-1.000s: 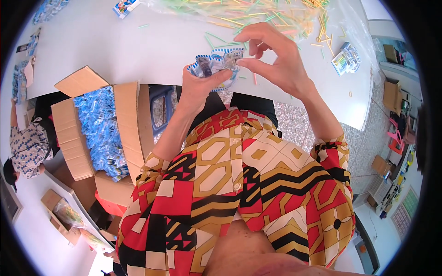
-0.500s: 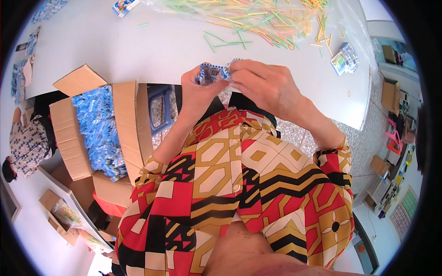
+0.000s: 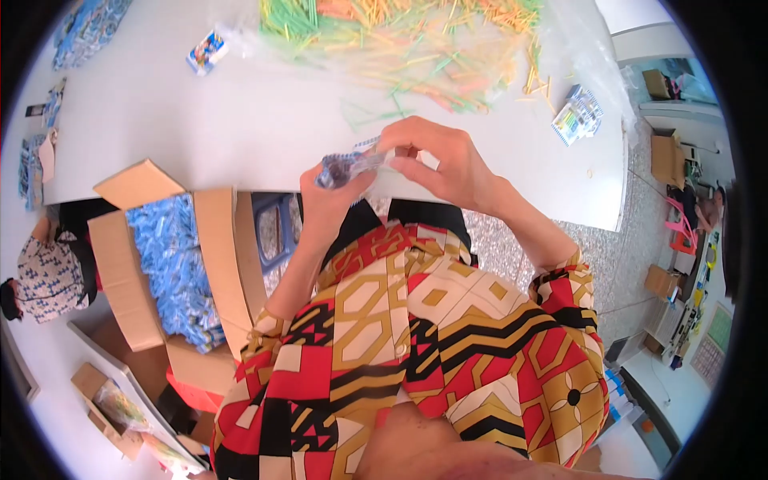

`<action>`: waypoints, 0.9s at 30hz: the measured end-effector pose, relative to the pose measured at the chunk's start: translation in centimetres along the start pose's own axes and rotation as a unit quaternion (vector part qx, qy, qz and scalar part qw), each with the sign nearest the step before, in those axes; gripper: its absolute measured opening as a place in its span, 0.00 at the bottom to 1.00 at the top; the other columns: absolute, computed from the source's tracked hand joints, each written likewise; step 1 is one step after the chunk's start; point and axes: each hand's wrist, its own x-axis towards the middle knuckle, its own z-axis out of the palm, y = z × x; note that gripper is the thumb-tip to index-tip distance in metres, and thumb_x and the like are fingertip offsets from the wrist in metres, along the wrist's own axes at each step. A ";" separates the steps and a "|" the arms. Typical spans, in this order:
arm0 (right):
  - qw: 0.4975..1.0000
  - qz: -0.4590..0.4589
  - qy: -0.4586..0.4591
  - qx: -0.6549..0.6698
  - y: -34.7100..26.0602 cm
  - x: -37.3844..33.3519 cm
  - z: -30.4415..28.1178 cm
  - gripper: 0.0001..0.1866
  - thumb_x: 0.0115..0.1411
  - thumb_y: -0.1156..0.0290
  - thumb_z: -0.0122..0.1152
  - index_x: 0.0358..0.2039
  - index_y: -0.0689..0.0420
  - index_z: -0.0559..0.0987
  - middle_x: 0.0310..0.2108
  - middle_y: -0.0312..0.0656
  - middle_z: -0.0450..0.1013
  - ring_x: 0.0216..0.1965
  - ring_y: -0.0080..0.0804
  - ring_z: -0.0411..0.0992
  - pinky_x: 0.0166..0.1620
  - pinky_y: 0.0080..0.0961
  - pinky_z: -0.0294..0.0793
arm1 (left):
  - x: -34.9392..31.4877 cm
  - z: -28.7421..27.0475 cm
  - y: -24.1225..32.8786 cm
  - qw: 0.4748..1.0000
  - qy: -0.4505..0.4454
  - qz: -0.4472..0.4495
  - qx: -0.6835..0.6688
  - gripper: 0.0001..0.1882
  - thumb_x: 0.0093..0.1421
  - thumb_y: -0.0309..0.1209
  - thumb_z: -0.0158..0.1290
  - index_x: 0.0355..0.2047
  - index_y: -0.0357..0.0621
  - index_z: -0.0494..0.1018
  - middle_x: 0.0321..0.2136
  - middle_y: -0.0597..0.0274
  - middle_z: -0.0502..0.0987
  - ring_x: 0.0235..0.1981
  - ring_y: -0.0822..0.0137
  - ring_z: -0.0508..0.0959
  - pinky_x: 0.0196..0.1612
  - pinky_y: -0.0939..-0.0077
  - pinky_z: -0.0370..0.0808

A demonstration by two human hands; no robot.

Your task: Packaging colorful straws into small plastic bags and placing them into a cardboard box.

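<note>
Over the table's near edge, my left hand (image 3: pixel 324 210) is closed round a small blue-and-white plastic packet (image 3: pixel 338 170), which looks crumpled and slightly blurred. My right hand (image 3: pixel 444 164) is bent with thumb and forefinger closing at the packet's clear, dotted edge. Its fingertips are pinched there, with a gap between thumb and palm. Beyond my hands, thin yellow, green and orange plastic sticks (image 3: pixel 448 60) lie heaped on and around a clear plastic sheet.
An open cardboard box (image 3: pixel 220 264) full of blue packets (image 3: pixel 172 264) stands at my left, near a blue stool (image 3: pixel 274 232). Single packs lie on the white table (image 3: pixel 160 120): one pack (image 3: pixel 578 116) right, another pack (image 3: pixel 208 53) far left. Another person (image 3: pixel 56 268) sits at the left.
The view has shifted, showing more of the stick heap. My right hand has changed its bend, opening a gap between thumb and palm; the packet's mouth no longer faces up as plainly.
</note>
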 end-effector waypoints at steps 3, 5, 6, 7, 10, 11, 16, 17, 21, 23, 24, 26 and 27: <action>0.995 0.067 0.080 0.002 3.1 0.5 -2.4 0.08 0.54 0.77 0.57 0.37 0.60 0.75 0.34 0.37 0.73 0.27 0.21 0.69 0.32 0.18 0.70 | 0.1 0.3 -0.3 0.998 0.032 0.014 -0.055 0.13 0.47 0.21 0.61 0.35 0.33 0.76 0.30 0.65 0.77 0.30 0.77 0.74 0.35 0.83 0.71; 0.987 0.092 0.131 -0.033 6.2 1.3 -4.7 0.09 0.55 0.76 0.57 0.37 0.60 0.75 0.32 0.36 0.73 0.26 0.19 0.68 0.32 0.16 0.69 | 0.5 0.5 0.1 0.996 0.029 0.039 -0.077 0.13 0.47 0.21 0.61 0.35 0.33 0.75 0.31 0.65 0.77 0.30 0.77 0.75 0.36 0.83 0.71; 0.978 0.119 0.165 -0.046 7.8 1.6 -6.0 0.09 0.55 0.74 0.57 0.37 0.60 0.75 0.31 0.36 0.74 0.25 0.19 0.68 0.31 0.16 0.69 | 0.7 0.7 0.4 0.993 0.035 0.052 -0.099 0.14 0.47 0.20 0.61 0.36 0.33 0.75 0.31 0.65 0.77 0.30 0.76 0.75 0.37 0.82 0.71; 0.969 0.143 0.195 -0.053 9.3 2.3 -6.9 0.09 0.55 0.73 0.57 0.37 0.60 0.76 0.29 0.36 0.74 0.24 0.19 0.68 0.31 0.16 0.69 | 0.8 0.6 0.9 0.991 0.035 0.072 -0.105 0.15 0.47 0.19 0.61 0.37 0.34 0.75 0.32 0.64 0.77 0.31 0.75 0.76 0.38 0.80 0.72; 0.959 0.130 0.218 -0.128 12.9 4.2 -9.8 0.10 0.55 0.71 0.57 0.37 0.60 0.76 0.27 0.35 0.74 0.23 0.19 0.67 0.30 0.18 0.69 | 1.3 0.8 1.9 0.988 0.030 0.091 -0.121 0.15 0.47 0.19 0.61 0.37 0.34 0.75 0.32 0.63 0.77 0.32 0.75 0.76 0.38 0.80 0.72; 0.960 0.112 0.214 -0.140 13.2 5.0 -10.2 0.10 0.55 0.69 0.58 0.37 0.60 0.76 0.27 0.35 0.74 0.22 0.19 0.67 0.29 0.19 0.69 | 1.4 0.8 2.1 0.987 0.033 0.099 -0.119 0.15 0.47 0.19 0.61 0.37 0.34 0.75 0.32 0.63 0.77 0.32 0.75 0.76 0.38 0.80 0.72; 0.963 0.033 0.206 -0.173 13.8 9.9 -10.1 0.10 0.55 0.69 0.58 0.36 0.59 0.76 0.27 0.34 0.74 0.22 0.20 0.67 0.28 0.18 0.69 | 1.8 1.4 2.6 0.983 0.021 0.114 -0.142 0.15 0.47 0.20 0.61 0.38 0.35 0.75 0.33 0.63 0.78 0.32 0.75 0.76 0.39 0.79 0.72; 0.961 0.010 0.202 -0.189 13.6 10.9 -9.8 0.10 0.55 0.69 0.58 0.36 0.59 0.76 0.27 0.35 0.74 0.22 0.20 0.67 0.28 0.18 0.68 | 1.7 1.4 2.6 0.982 0.024 0.120 -0.141 0.15 0.47 0.20 0.61 0.38 0.35 0.75 0.33 0.63 0.78 0.32 0.75 0.76 0.39 0.79 0.72; 0.960 -0.046 0.200 -0.189 12.2 14.7 -8.5 0.09 0.55 0.69 0.57 0.35 0.59 0.76 0.26 0.36 0.73 0.21 0.20 0.67 0.27 0.18 0.68 | 1.5 1.0 2.7 0.983 0.010 0.120 -0.141 0.15 0.48 0.20 0.61 0.37 0.35 0.75 0.33 0.63 0.78 0.32 0.75 0.76 0.39 0.79 0.73; 0.954 -0.101 0.184 -0.215 11.2 16.5 -8.0 0.09 0.55 0.68 0.56 0.34 0.59 0.75 0.24 0.36 0.71 0.21 0.20 0.67 0.27 0.19 0.68 | 1.3 0.8 2.8 0.981 0.016 0.123 -0.149 0.15 0.47 0.20 0.61 0.37 0.35 0.75 0.32 0.63 0.78 0.32 0.74 0.76 0.39 0.79 0.73; 0.955 -0.105 0.178 -0.213 10.7 17.4 -7.7 0.09 0.55 0.68 0.56 0.34 0.59 0.75 0.24 0.36 0.71 0.21 0.20 0.67 0.27 0.19 0.68 | 1.1 0.8 2.9 0.980 0.014 0.122 -0.157 0.15 0.47 0.20 0.61 0.37 0.35 0.75 0.32 0.62 0.78 0.32 0.74 0.77 0.39 0.79 0.73; 0.939 -0.141 0.175 -0.260 10.1 19.1 -7.3 0.10 0.56 0.67 0.56 0.34 0.59 0.75 0.24 0.38 0.72 0.21 0.24 0.68 0.28 0.21 0.69 | 0.9 0.8 3.1 0.978 0.014 0.123 -0.168 0.14 0.47 0.20 0.61 0.37 0.35 0.75 0.32 0.62 0.78 0.32 0.74 0.77 0.39 0.79 0.73; 0.939 -0.143 0.171 -0.260 10.1 19.9 -7.3 0.10 0.56 0.67 0.56 0.34 0.59 0.75 0.24 0.38 0.72 0.21 0.24 0.68 0.28 0.21 0.69 | 0.8 0.9 3.2 0.978 0.014 0.120 -0.172 0.14 0.47 0.20 0.61 0.37 0.35 0.75 0.32 0.62 0.78 0.32 0.74 0.77 0.39 0.79 0.73</action>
